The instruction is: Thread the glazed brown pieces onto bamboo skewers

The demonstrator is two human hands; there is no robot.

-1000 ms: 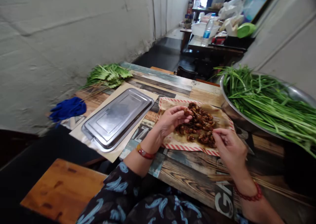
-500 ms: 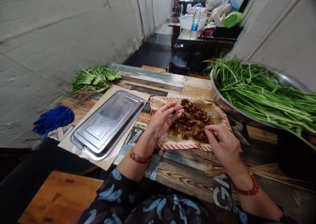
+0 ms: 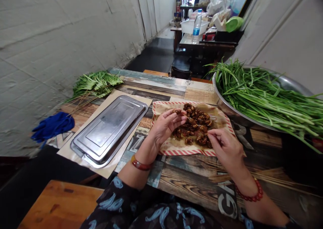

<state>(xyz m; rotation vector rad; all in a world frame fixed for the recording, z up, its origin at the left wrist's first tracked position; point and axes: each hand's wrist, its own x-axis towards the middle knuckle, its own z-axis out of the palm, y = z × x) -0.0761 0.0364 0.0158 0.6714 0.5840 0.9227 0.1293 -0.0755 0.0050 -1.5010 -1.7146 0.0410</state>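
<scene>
Dark brown, glossy, sauce-coated pieces (image 3: pixel 199 116) lie heaped on paper with a red-and-white striped border (image 3: pixel 174 152). Over the left side of the heap is my left hand (image 3: pixel 166 126), its fingers curled in and pinching a brown glazed piece (image 3: pixel 178 111) at the tips. My right hand (image 3: pixel 227 146) is at the heap's right side, thumb and forefinger pressed together on a thin skewer (image 3: pixel 195 123) that slants toward my left fingertips. The skewer is hard to make out against the dark pieces.
Loose bamboo skewers (image 3: pixel 267 178) lie at the right front. A metal basin (image 3: pixel 219 99) of green chives (image 3: pixel 262 94) stands at the right. Leftward are a metal tray (image 3: pixel 108 131), a blue glove (image 3: pixel 52 125) and skewered greens (image 3: pixel 97 82). Farther back, a bottle (image 3: pixel 196 27) stands on another table.
My left fingers have curled in from a straighter, more spread pose and closed on the brown piece. My right hand keeps its pinch in nearly the same place. The view has shifted slightly.
</scene>
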